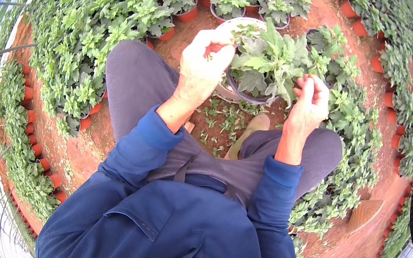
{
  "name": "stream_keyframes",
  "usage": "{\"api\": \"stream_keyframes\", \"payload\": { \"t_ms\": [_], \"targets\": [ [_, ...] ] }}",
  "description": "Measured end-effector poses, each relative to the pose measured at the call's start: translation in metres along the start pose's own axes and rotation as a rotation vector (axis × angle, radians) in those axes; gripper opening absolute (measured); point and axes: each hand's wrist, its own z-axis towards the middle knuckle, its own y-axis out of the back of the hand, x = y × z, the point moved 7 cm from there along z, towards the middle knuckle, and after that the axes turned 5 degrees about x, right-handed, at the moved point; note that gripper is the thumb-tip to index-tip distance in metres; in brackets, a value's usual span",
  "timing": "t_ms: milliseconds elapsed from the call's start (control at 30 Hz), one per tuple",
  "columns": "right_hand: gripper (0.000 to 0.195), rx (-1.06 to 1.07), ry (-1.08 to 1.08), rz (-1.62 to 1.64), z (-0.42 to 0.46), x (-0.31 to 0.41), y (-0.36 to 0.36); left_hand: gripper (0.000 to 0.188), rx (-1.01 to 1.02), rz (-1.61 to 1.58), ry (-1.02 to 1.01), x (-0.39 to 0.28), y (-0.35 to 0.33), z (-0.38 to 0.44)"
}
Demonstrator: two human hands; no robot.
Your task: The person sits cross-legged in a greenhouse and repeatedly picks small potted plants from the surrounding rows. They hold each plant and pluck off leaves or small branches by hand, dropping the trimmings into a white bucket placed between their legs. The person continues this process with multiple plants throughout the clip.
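Observation:
A leafy potted plant (269, 60), which looks like a chrysanthemum, stands between my hands. Its dark-rimmed pot (249, 96) rests on or in a pale round bucket (242, 22); the foliage hides how it sits. On the plant's left side is my left hand (207, 59), thumb and fingers curled together. A trace of green shows inside that curl, but whether it is held is unclear. My right hand (311, 100) is at the right edge of the leaves, thumb against fingertips. Anything pinched there is too small to make out.
Plucked green bits (228, 120) litter the red soil between my legs, beside a shoe (255, 126). Dense potted plants (85, 30) border my left, and more plants (351, 122) crowd my right knee. A brown woven-looking object (365, 215) lies behind on the right.

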Motion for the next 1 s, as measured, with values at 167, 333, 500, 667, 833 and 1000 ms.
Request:
{"api": "stream_keyframes", "payload": {
  "t_ms": [167,333,500,667,833,1000],
  "targets": [
    [0.038,0.307,-0.342,-0.182,-0.006,-0.028,-0.016,0.029,-0.155,0.060,0.244,0.043,0.025,0.001],
    [0.039,0.462,-0.478,0.009,-0.010,-0.024,-0.019,0.039,0.013,-0.102,0.551,0.080,0.006,-0.017],
    [0.053,0.513,-0.424,-0.139,-0.017,-0.034,-0.023,0.030,0.178,-0.121,0.534,0.096,-0.007,-0.019],
    [0.029,0.388,-0.299,0.135,-0.021,-0.046,-0.017,0.031,0.237,-0.022,0.457,0.090,-0.012,-0.019],
    [0.018,0.248,-0.176,0.460,-0.012,-0.028,0.025,0.043,0.049,0.303,0.207,0.100,0.015,-0.012],
    [0.026,0.098,-0.091,0.513,0.011,0.014,0.108,0.048,-0.054,0.607,0.353,0.149,0.047,0.016]
  ]
}}
